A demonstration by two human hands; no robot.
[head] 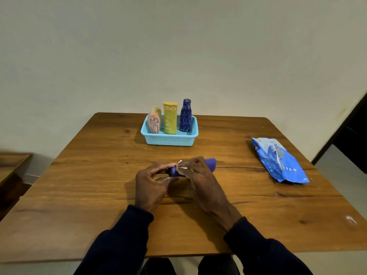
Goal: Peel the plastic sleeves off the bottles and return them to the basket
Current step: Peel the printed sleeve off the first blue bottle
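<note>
A purple bottle (210, 164) lies on its side at the middle of the wooden table (99, 195), between both hands. My left hand (151, 185) pinches its left end with thumb and fingers. My right hand (200, 179) curls over the bottle's middle and pinches a white scrap of plastic sleeve (183, 167). Behind them, a light blue basket (170, 140) holds several upright bottles: a pink one (154, 124), a pale one (156, 111) behind it, a yellow one (170, 118) and a dark blue one (185, 116).
A crumpled blue and white plastic bag (280, 160) lies on the table's right side. A lower wooden surface (12, 165) stands off the left edge. A plain wall rises behind the table's far edge.
</note>
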